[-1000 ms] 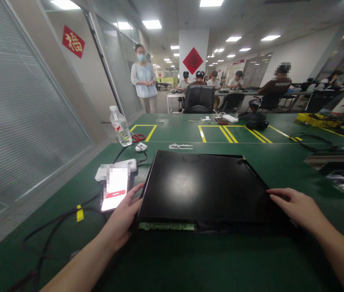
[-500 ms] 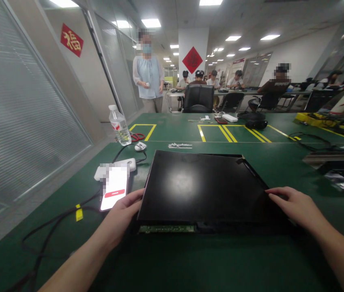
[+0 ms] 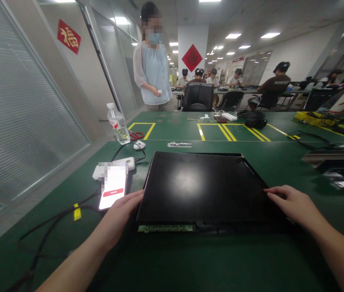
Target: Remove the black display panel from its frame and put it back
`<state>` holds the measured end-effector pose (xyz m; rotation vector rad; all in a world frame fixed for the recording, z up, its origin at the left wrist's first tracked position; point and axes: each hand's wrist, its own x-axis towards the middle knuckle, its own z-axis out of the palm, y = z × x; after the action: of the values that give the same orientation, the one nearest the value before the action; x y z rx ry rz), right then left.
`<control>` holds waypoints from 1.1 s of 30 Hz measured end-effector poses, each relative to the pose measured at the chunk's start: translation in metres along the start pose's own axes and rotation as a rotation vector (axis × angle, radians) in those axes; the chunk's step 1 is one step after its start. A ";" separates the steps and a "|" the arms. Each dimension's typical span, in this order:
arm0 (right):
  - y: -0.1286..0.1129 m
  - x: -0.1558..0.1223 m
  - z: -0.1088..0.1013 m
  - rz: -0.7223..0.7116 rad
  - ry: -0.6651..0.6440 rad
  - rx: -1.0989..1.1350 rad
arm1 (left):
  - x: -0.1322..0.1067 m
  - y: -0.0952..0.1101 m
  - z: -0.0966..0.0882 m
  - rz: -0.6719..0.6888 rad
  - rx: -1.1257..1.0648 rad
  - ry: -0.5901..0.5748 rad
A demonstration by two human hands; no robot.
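A black LCD screen panel (image 3: 208,190) lies face up in a dark frame (image 3: 255,172) on the green table, light glaring off its surface. Along its near edge a strip of green circuit board (image 3: 166,228) shows. My left hand (image 3: 121,213) holds the panel's left edge, fingers along the side and their tips partly hidden. On the opposite side, my right hand (image 3: 290,202) pinches the right edge between thumb and fingers. Just beyond my left hand lies a phone (image 3: 115,178) with a lit screen, leaning against a white device (image 3: 99,172).
A water bottle (image 3: 119,125), red-handled scissors (image 3: 137,136) and a white mouse-like piece (image 3: 139,145) stand at the back left. Black cables (image 3: 46,221) run down the left side. Small whitish strips (image 3: 179,144) lie behind the panel. A masked person (image 3: 153,73) stands across the table.
The panel has shifted slightly right and lies closer into its frame at the far right corner. My left fingers lie flatter along the edge. The standing person has come nearer.
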<state>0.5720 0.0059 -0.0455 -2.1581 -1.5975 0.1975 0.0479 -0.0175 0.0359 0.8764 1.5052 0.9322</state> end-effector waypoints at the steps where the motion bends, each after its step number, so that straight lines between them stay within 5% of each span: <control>1: -0.001 0.000 0.000 0.003 -0.009 -0.003 | 0.000 -0.001 0.000 0.020 0.026 -0.007; 15: -0.005 -0.003 -0.001 -0.027 0.006 0.005 | 0.000 -0.002 -0.003 0.180 0.065 -0.185; 33: -0.009 -0.005 -0.004 0.018 -0.026 0.027 | 0.013 -0.016 -0.013 0.300 0.273 -0.056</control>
<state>0.5640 0.0024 -0.0390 -2.1588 -1.5815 0.2522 0.0325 -0.0138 0.0167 1.3438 1.4987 0.9192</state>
